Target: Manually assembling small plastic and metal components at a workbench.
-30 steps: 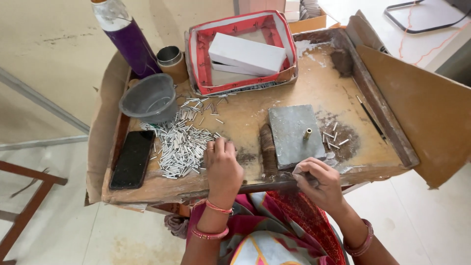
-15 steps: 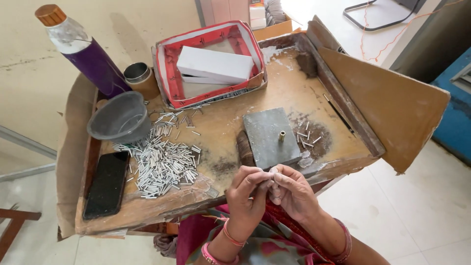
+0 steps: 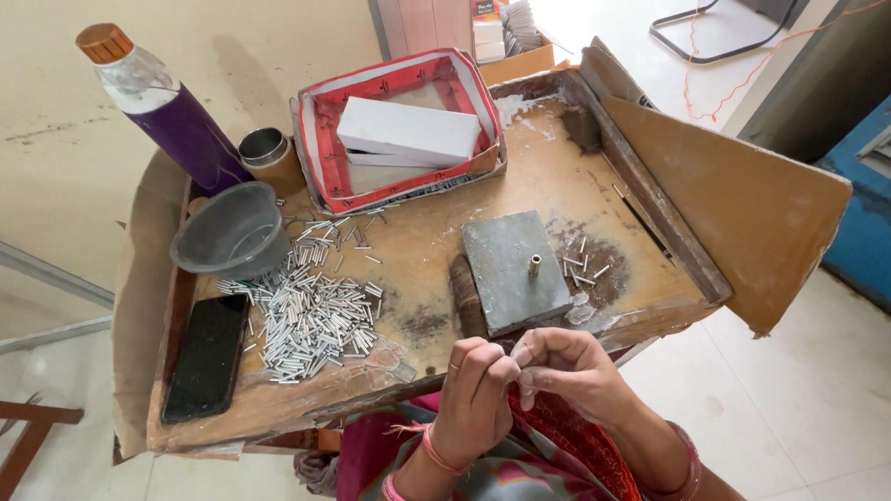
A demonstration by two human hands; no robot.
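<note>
Both hands meet at lower centre of the frame, just below the near edge of the wooden surface (image 3: 557, 186). Left hand (image 3: 473, 394) has its fingers (image 3: 483, 357) curled in, tips pinched toward the right hand; right hand (image 3: 571, 366) likewise has fingers (image 3: 524, 354) bent and pinched, tips touching or nearly touching the left ones. Something very small seems nipped between the two sets of fingertips, too small to tell what; cannot tell whether either hand truly grips it. Pink bangle (image 3: 436, 455) on left wrist. Just above the hands, centre of frame, grey square block (image 3: 510, 269) lies flat on the surface with a short brass peg (image 3: 535, 265) standing upright on it. Right of the block, a few loose metal tubes (image 3: 585, 271) lie on a dark stained patch. Left of centre, big heap of small silver tubes (image 3: 311, 315) spread flat, well apart from the hands. Grey plastic bowl (image 3: 229, 232) sits just above-left of the heap, touching its edge. Black phone (image 3: 206, 357) lies flat at lower left, beside the heap. Upper left: purple bottle (image 3: 176, 116) with brown cap, tilted, and a small round tin (image 3: 269, 156) beside it. Upper centre: red-rimmed cardboard tray (image 3: 316, 139) holding a white box (image 3: 408, 132). Brown cardboard flap (image 3: 742, 204) stands along the right side.
</note>
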